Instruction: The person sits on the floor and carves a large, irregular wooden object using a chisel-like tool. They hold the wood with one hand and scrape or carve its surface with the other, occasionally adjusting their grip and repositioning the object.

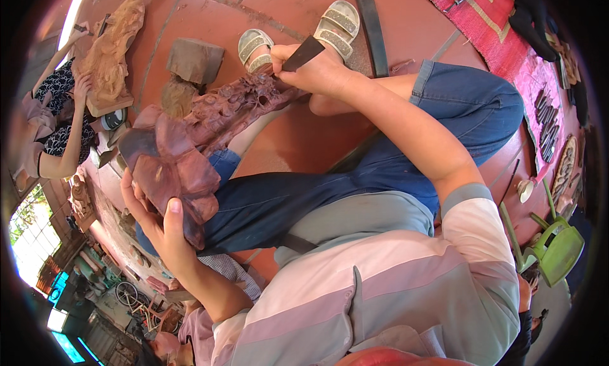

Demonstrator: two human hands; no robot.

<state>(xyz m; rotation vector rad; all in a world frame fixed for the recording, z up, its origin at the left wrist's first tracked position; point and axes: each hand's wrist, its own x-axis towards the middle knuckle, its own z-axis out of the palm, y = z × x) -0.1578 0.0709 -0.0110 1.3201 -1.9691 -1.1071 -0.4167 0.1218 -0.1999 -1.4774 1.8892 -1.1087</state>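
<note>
A long reddish-brown wood carving [238, 106] lies slantwise across my lap, its finely cut end away from me and its broad, lobed end at the left. My left hand [168, 233] grips that broad end, thumb on top and fingers along its outer side. At the far end, my right hand [317, 71] is closed around a dark, flat, tapered piece [303, 54]; whether it is a blade or folded sandpaper cannot be made out. That hand is close to the carving's narrow end, and its fingertips are partly hidden.
Wooden blocks [195, 60] sit on the tiled floor beyond the carving. A dark bar [372, 33] lies beside my sandals. At left, another person's hands [82, 84] are by a lighter carving [114, 52]. Rightward are several tools [547, 122] on pink cloth and a green chair [558, 248].
</note>
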